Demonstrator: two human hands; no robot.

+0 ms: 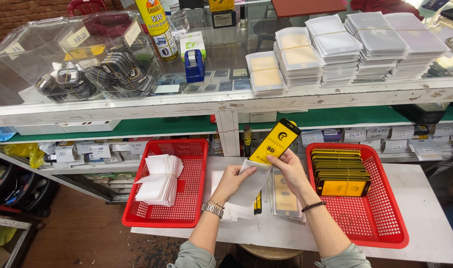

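Observation:
My left hand grips a white paper sleeve by its open top edge. My right hand holds a yellow and black flat screen-protector pack, its lower end at the sleeve's mouth and its upper end sticking out at a tilt. Both hands hover over a white table. Under them lie a few white sleeves and a small pile of sleeved packs.
A red basket on the left holds a banded bundle of white sleeves. A red basket on the right holds a stack of yellow and black packs. Behind stands a glass counter with stacked packs, clear bins, a blue tape dispenser.

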